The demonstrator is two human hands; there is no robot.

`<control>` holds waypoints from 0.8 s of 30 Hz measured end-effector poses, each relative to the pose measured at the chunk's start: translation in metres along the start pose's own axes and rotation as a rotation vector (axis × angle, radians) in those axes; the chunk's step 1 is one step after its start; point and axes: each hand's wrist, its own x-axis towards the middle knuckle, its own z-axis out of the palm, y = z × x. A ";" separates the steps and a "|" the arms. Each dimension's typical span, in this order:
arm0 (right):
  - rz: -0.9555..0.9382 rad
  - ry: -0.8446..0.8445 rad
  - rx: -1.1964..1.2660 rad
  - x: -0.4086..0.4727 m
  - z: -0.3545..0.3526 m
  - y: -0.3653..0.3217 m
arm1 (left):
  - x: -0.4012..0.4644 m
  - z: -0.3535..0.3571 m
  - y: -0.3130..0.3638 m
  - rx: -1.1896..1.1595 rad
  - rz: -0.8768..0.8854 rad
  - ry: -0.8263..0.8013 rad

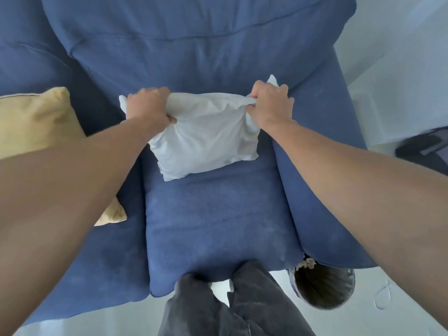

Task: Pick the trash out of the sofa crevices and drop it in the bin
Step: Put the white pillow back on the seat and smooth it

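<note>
A white pillow (206, 134) hangs over the blue sofa's seat cushion (218, 221), gripped at its two upper corners. My left hand (148, 106) clutches the upper left corner, my right hand (271, 103) the upper right one. The round dark bin (323, 286) stands on the floor at the sofa's front right corner, with a crumpled bit of pale trash (307, 263) at its near rim. The crevices between the seat and the armrest (315, 190) show no trash from here.
A yellow cushion (36, 120) lies on the left seat, partly behind my left forearm. My legs in dark trousers (232, 304) stand against the sofa's front edge. White floor lies to the right, with a dark object (421, 149) at the far right.
</note>
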 end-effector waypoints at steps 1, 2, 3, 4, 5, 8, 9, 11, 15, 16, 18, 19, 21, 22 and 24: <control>-0.003 -0.005 0.002 0.008 0.001 -0.001 | 0.009 0.001 0.000 0.020 0.002 0.008; -0.008 0.001 0.008 0.018 0.003 -0.003 | 0.019 0.000 -0.001 0.040 -0.002 0.021; -0.014 0.013 0.017 0.028 0.004 -0.005 | 0.029 -0.002 -0.002 0.064 -0.013 0.036; -0.017 0.028 0.028 0.036 0.007 -0.008 | 0.037 -0.004 -0.002 0.093 -0.028 0.049; -0.015 0.045 0.038 0.044 0.008 -0.010 | 0.045 -0.007 -0.003 0.117 -0.044 0.060; 0.004 0.066 0.057 0.060 0.015 -0.013 | 0.058 -0.010 -0.004 0.135 -0.059 0.073; 0.014 0.045 0.065 0.061 0.017 -0.013 | 0.058 -0.008 -0.004 0.115 -0.060 0.071; 0.036 -0.029 0.082 0.059 0.022 -0.008 | 0.052 0.000 -0.004 0.063 -0.072 0.079; 0.019 -0.115 0.121 0.048 0.028 0.002 | 0.033 0.016 -0.002 0.018 -0.087 0.157; 0.015 -0.114 0.148 0.045 0.028 0.004 | 0.028 0.019 -0.001 0.000 -0.094 0.198; 0.022 -0.089 0.200 0.034 0.029 0.008 | 0.016 0.026 -0.002 -0.028 -0.128 0.275; 0.035 -0.066 0.217 0.026 0.030 0.010 | 0.008 0.031 -0.002 -0.042 -0.155 0.309; 0.077 -0.017 0.232 0.003 0.038 0.015 | -0.013 0.045 0.001 -0.089 -0.205 0.361; 0.103 -0.001 0.239 -0.012 0.044 0.018 | -0.027 0.053 0.002 -0.116 -0.218 0.369; 0.155 -0.002 0.253 -0.047 0.060 0.024 | -0.057 0.076 0.006 -0.152 -0.232 0.330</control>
